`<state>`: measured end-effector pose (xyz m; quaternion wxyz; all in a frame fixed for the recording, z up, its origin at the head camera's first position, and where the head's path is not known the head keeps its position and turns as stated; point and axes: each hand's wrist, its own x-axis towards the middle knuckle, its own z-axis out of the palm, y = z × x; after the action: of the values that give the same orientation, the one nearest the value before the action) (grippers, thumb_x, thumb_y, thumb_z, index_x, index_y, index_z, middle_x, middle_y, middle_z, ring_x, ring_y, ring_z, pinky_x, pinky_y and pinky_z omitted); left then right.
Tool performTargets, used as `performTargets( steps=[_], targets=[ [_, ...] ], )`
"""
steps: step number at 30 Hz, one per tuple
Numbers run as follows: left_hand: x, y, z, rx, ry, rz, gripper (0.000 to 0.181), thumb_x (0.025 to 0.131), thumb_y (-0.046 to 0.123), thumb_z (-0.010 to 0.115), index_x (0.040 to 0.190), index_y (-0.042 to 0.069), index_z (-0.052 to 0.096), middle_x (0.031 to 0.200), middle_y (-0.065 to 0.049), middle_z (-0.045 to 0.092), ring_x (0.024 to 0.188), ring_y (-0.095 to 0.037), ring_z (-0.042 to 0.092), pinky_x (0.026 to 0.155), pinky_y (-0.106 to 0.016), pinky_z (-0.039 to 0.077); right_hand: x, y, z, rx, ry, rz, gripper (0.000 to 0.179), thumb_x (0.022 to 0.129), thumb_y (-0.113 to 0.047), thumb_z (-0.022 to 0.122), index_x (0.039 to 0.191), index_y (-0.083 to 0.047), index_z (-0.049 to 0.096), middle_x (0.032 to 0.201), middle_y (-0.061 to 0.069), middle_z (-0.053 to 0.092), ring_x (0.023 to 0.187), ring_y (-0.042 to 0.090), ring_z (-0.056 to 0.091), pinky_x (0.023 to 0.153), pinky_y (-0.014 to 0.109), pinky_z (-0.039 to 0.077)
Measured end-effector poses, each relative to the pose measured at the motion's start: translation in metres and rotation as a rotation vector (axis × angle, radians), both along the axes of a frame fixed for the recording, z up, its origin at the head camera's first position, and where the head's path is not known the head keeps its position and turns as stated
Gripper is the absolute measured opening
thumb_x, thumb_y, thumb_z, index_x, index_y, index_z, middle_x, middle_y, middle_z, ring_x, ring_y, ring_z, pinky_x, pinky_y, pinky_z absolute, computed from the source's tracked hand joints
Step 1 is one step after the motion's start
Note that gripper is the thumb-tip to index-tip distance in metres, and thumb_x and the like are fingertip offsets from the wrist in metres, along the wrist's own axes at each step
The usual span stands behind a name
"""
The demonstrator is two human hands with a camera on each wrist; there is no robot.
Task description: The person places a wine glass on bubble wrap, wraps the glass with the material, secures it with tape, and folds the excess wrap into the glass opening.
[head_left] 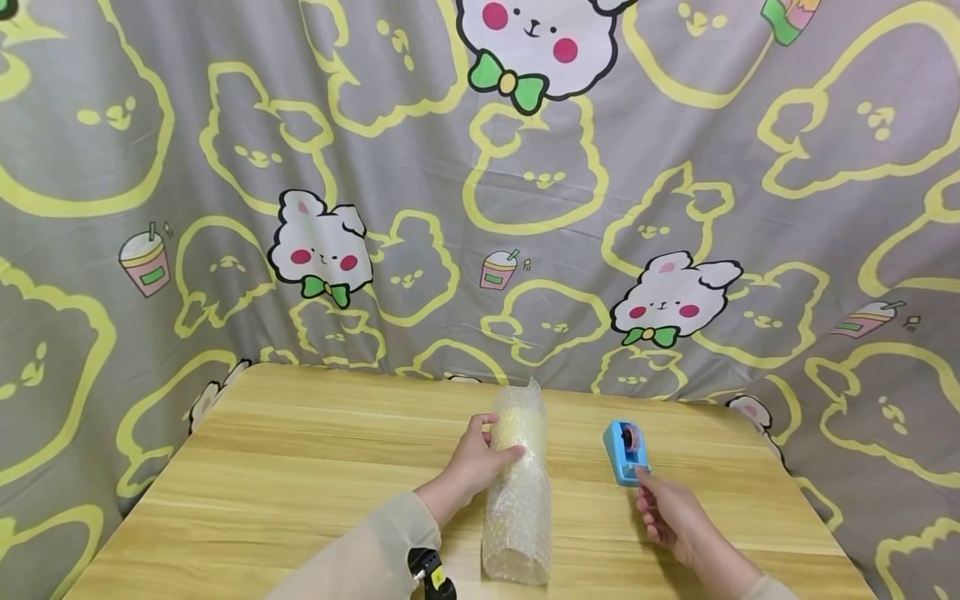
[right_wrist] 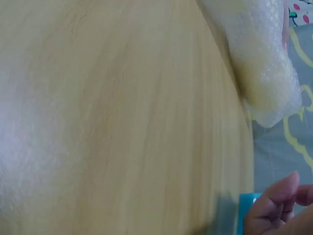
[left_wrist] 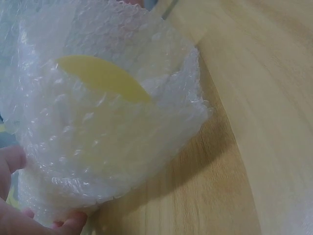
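Note:
A long bundle of clear bubble wrap [head_left: 517, 508] lies lengthwise on the table, rolled round something yellow. In the left wrist view, a smooth curved yellow edge [left_wrist: 105, 76] shows inside the wrap's open end; the rest of that object is hidden. My left hand [head_left: 478, 458] grips the bundle from its left side, thumb on top and fingers toward the far end. To the right stands a blue tape dispenser [head_left: 621, 450] with a small roll of tape [head_left: 634, 437] in it. At its near end my right hand [head_left: 671, 515] pinches the tape, thumb and forefinger together, other fingers curled.
The wooden table [head_left: 315, 467] has pale yellow grain. Along its back and sides hangs a grey curtain [head_left: 420, 183] printed with cartoon rabbits and drink cups. A dark watch-like band [head_left: 433, 575] is on the left wrist, over a pale sleeve [head_left: 367, 550].

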<state>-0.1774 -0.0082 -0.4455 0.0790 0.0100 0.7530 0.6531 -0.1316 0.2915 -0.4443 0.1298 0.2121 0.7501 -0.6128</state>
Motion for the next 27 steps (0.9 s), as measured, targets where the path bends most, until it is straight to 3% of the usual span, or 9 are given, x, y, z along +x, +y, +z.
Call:
performTargets(
  steps=[8,14,27],
  targets=[
    [0.001,0.000,0.000,0.003,-0.011,-0.010,0.071,0.086,0.018,0.080,0.142,0.005,0.039,0.116,-0.018,0.050,0.094,-0.026,0.057,0.076,-0.039,0.054,0.000,-0.011,0.012,0.112,0.104,0.010,0.044,0.105,-0.044,0.048,0.090,-0.003,0.055,0.073,0.003,0.056,0.057,0.011,0.049,0.048,0.022,0.046],
    [-0.001,0.000,-0.001,0.007,-0.014,-0.007,0.071,0.086,0.018,0.081,0.142,0.005,0.039,0.116,-0.017,0.052,0.094,-0.025,0.058,0.077,-0.039,0.054,-0.004,-0.020,0.021,0.119,0.159,0.041,0.045,0.105,-0.044,0.050,0.091,-0.001,0.054,0.075,0.005,0.056,0.059,0.014,0.050,0.051,0.025,0.049],
    [0.001,0.001,0.000,-0.003,-0.013,-0.004,0.070,0.086,0.018,0.080,0.142,0.005,0.039,0.117,-0.018,0.052,0.095,-0.026,0.058,0.079,-0.040,0.054,-0.013,-0.041,0.046,0.101,0.265,0.097,0.020,0.101,-0.017,0.058,0.099,0.003,0.057,0.086,0.008,0.061,0.069,0.015,0.056,0.060,0.027,0.054]
  ],
)
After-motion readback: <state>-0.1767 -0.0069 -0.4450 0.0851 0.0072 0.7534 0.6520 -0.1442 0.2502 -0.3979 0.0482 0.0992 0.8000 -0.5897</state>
